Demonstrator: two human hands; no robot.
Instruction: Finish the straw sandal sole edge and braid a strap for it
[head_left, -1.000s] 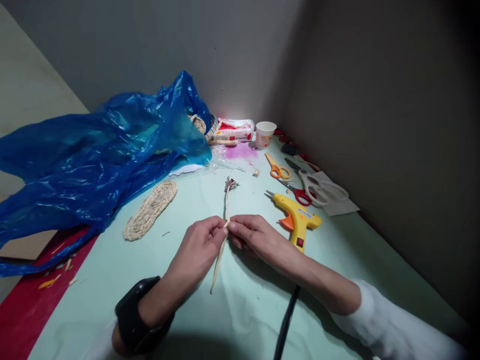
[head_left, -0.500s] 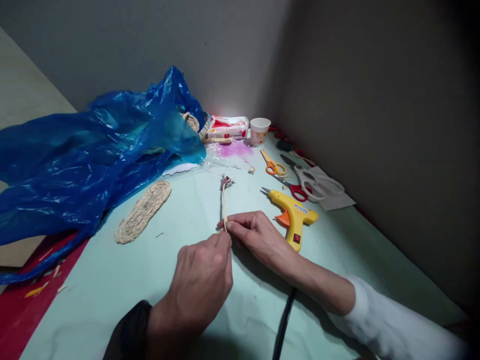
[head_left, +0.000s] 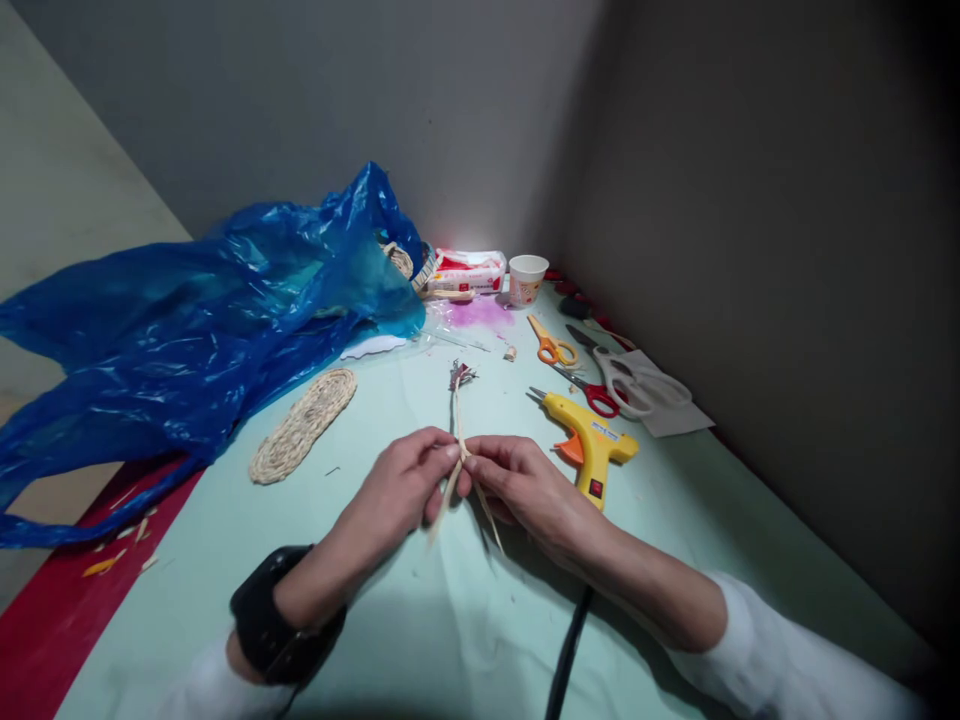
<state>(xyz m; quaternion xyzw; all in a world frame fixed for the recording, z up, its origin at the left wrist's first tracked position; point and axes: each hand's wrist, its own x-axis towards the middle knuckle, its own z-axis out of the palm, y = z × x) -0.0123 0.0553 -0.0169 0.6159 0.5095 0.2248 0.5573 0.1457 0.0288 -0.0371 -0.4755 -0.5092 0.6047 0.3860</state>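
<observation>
Between my two hands runs a thin strand of pale straw fibre [head_left: 458,413], its far end tied to a small dark, frayed tuft [head_left: 461,376] on the table. My left hand [head_left: 405,480] pinches the strand from the left, thumb against fingertips. From the right, my right hand [head_left: 525,485] pinches it at the same spot, the fingertips of both hands almost touching. Loose fibre ends splay toward me below the fingers. A yellow hot glue gun [head_left: 594,440] lies just beyond my right wrist. Left of my hands rests a flat oval woven straw piece [head_left: 304,427].
A crumpled blue plastic bag [head_left: 247,310] covers the left rear. Along the back stand a red-and-white packet [head_left: 471,272] and a paper cup [head_left: 528,281]. Orange scissors [head_left: 551,343], red-handled scissors [head_left: 600,398] and large white-handled scissors [head_left: 645,388] lie to the right, near the wall.
My left hand has drawn back and turned, its fingertips coming up to the strand beside my right fingers. The loose ends now hang apart below. The camera view has shifted slightly.
</observation>
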